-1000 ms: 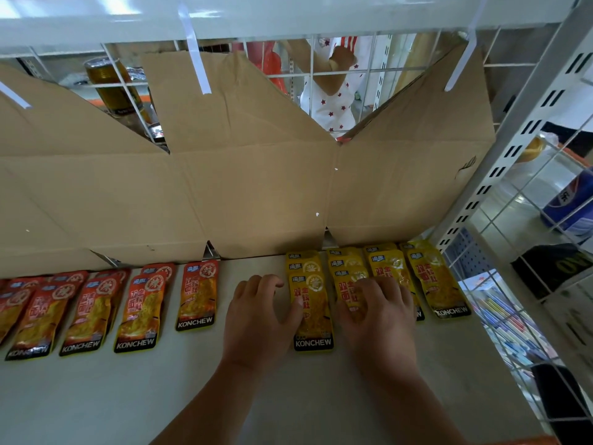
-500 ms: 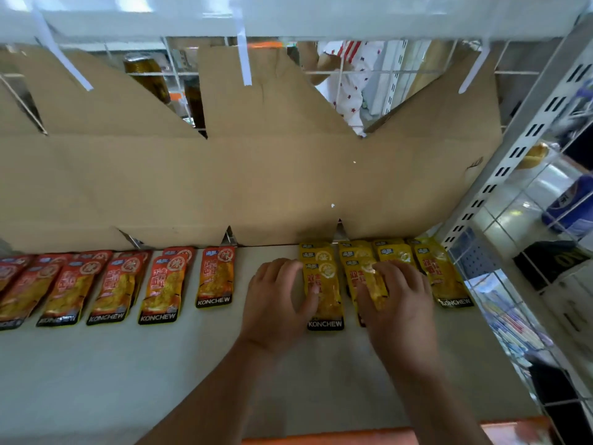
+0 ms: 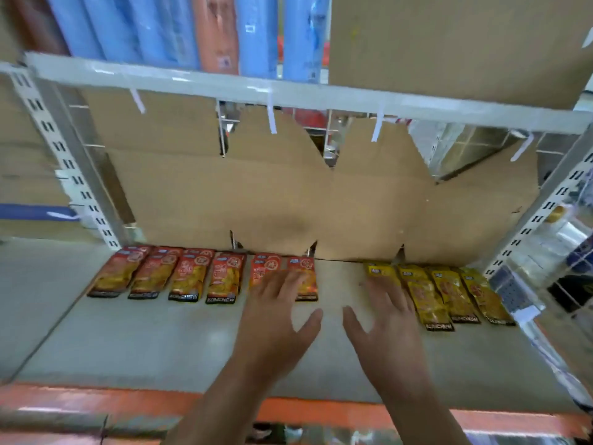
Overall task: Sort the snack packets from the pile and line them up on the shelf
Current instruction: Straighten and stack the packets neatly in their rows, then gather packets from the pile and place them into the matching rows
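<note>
Several red snack packets (image 3: pixel 189 273) lie side by side along the back left of the grey shelf (image 3: pixel 160 342). Several yellow packets (image 3: pixel 449 293) lie in a row at the back right. My left hand (image 3: pixel 276 316) is spread flat, and its fingers cover the lower part of the rightmost red packets (image 3: pixel 301 268). My right hand (image 3: pixel 385 322) is spread with straight fingers over the shelf, and its fingertips reach the leftmost yellow packet (image 3: pixel 380 271). Neither hand holds anything. The view is blurred by motion.
A brown cardboard sheet (image 3: pixel 321 203) lines the back of the shelf. White slotted uprights (image 3: pixel 64 162) stand at both sides. An orange beam (image 3: pixel 96 403) runs along the front edge. The shelf above (image 3: pixel 288 94) carries blue and red rolls (image 3: pixel 253 33) and a cardboard box (image 3: pixel 449 43).
The camera has pulled back and tilted up, so the whole shelf shows. Both hands have left the yellow packets and shifted left, with fingers spread.
</note>
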`<state>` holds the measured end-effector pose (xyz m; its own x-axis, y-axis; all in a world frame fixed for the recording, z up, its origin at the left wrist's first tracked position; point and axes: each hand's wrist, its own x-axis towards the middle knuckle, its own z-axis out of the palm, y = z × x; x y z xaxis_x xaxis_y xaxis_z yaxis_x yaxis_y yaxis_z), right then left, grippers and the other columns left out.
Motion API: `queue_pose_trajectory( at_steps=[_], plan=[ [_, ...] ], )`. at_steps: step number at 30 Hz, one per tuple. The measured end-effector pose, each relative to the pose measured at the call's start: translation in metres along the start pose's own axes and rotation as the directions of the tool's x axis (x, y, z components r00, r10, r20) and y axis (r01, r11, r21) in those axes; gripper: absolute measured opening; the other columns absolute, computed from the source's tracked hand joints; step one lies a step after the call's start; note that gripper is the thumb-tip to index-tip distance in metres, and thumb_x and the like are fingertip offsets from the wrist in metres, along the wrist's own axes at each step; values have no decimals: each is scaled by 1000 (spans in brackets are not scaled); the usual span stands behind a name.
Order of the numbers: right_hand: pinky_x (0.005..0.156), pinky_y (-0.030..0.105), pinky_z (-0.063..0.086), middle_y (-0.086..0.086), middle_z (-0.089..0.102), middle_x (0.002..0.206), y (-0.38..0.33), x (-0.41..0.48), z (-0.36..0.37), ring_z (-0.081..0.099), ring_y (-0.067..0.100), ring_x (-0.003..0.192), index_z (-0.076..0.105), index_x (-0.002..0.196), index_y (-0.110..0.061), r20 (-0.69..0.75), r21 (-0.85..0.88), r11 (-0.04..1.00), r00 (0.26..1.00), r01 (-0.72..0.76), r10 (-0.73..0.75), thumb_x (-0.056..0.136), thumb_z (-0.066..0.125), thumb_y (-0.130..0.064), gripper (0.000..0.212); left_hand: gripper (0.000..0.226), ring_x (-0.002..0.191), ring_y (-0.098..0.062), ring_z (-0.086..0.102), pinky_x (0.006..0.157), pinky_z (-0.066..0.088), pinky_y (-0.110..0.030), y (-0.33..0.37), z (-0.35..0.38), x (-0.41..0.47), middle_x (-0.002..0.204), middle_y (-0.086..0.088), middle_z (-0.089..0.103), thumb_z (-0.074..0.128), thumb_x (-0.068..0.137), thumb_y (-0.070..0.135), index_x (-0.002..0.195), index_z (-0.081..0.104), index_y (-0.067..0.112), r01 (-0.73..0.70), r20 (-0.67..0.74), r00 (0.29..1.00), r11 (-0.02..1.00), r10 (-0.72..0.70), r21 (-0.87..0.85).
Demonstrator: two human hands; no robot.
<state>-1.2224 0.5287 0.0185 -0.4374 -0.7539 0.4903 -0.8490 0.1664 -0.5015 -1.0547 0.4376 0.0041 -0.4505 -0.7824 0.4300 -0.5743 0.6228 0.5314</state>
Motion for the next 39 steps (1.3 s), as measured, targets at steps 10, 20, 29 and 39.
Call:
queue_pose_trajectory(
  at_steps=[10,20,29,39],
  plan=[
    [108,43,42,5,58,130,-249,-34,92,52,25,124,65,127,-13,146,209,948,951,238,-271,82,63,-37,51,58,127,-13,49,109,39,-36,-148,-236,-93,135,8,55,58,90,56,139,57,26,183,-306,941,977,-142,109],
    [107,18,32,6,58,127,-456,-72,186,54,22,121,65,127,-12,181,468,772,809,429,-560,80,81,-16,50,59,136,-12,41,114,32,-33,-256,-413,-202,141,11,53,52,89,58,141,56,29,518,-557,758,832,-341,196],
    [104,36,44,1,54,128,-573,-97,285,52,23,121,65,125,-15,193,659,627,712,416,-675,84,73,-25,43,58,137,-10,43,114,39,-42,-337,-483,-248,140,17,52,49,88,62,138,55,34,686,-638,632,701,-440,195],
    [97,41,50,4,61,121,-681,-52,424,57,25,115,67,121,-14,272,668,638,672,382,-688,84,74,-24,39,59,136,-8,40,113,39,-40,-475,-541,-198,139,15,55,45,88,66,137,56,35,734,-617,625,628,-478,257]
  ],
)
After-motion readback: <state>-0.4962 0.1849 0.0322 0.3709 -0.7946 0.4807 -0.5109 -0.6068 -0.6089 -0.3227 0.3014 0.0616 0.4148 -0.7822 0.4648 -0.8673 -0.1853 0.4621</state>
